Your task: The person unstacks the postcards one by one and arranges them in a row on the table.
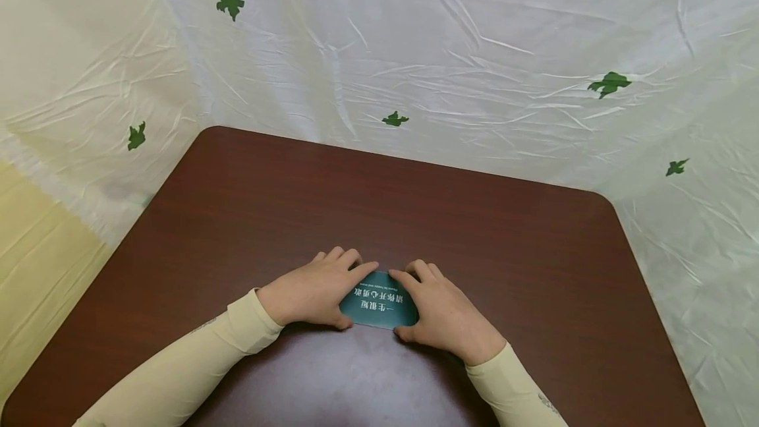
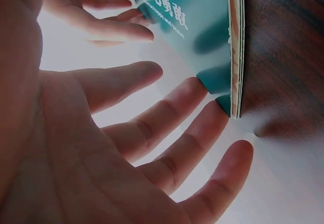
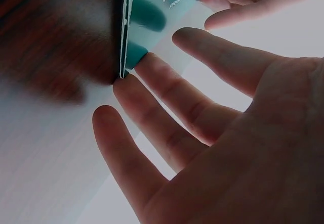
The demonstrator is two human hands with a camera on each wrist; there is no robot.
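A flat teal notebook-like item (image 1: 378, 313) with white Chinese lettering lies on the brown table (image 1: 367, 203), its writing upside down in the head view. My left hand (image 1: 311, 292) holds its left end, the thumb at the near edge and the index finger at the far edge. At the other end, my right hand (image 1: 447, 312) holds it in the same way. Both wrist views show fingertips touching the ends of the teal item (image 2: 202, 27). Pale layers show along its side edge in the left wrist view. Its underside is hidden.
White cloth (image 1: 474, 51) with green leaf prints hangs behind the table and at both sides. A yellowish cloth area (image 1: 41, 269) shows at the left. The table has rounded far corners, and light reflects off its near part.
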